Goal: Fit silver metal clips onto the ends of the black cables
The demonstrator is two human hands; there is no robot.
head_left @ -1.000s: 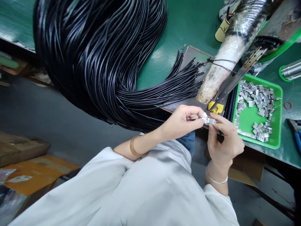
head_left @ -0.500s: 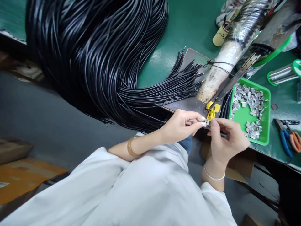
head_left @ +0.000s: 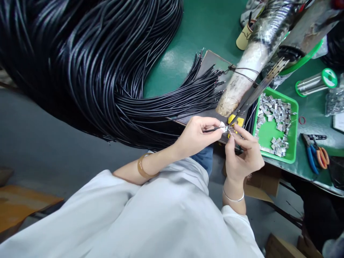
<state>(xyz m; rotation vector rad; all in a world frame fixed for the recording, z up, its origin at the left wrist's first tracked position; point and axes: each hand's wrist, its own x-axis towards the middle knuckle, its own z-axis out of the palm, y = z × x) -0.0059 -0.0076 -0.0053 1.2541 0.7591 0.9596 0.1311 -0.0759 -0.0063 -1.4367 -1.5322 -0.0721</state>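
My left hand [head_left: 196,134] is closed in a pinch around a black cable [head_left: 212,129], close to its end. A small silvery metal connector [head_left: 227,128] sits at that end, just past my fingertips. My right hand [head_left: 243,152] is on the other side of the connector, index finger raised and apart from the thumb. A thin pale wire [head_left: 230,132] runs from the connector to the right thumb, seemingly pinched there. Directly above the connector is the dark tip of a soldering iron [head_left: 233,120]. Behind it a yellow holder [head_left: 238,121] is partly hidden.
A large bundle of black cables [head_left: 107,71] covers the left of the green bench [head_left: 204,21]. At right are a green tray [head_left: 292,143] of metal connector shells, pliers [head_left: 313,154] and a solder spool [head_left: 317,84]. A wrapped pipe [head_left: 247,68] slants down over the work spot.
The view has shifted, so the bench things appear further left. My right fingers have spread from a tight pinch, and the connector and thin wire now show between my hands.
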